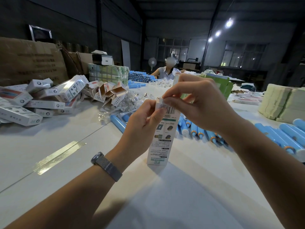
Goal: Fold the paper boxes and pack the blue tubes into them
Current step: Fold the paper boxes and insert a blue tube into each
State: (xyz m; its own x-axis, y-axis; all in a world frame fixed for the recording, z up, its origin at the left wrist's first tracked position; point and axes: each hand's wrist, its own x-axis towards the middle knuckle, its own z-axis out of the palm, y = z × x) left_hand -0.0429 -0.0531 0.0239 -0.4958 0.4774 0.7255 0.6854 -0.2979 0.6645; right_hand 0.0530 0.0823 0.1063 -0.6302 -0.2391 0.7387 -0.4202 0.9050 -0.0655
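Both hands mine: left hand [145, 123] grips upright paper box [162, 134] mid-body, right hand [198, 103] pinches its top flap. Box base on white table [66, 138]; blue tubes [194, 129] behind. Dim warehouse.

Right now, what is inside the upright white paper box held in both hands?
Cannot tell: the upright white paper box has opaque walls, and both hands cover its top end.

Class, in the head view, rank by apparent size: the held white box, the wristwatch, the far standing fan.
1. white box, largest.
2. wristwatch.
3. fan, smallest, though it stands far off, so its true size is unsure.
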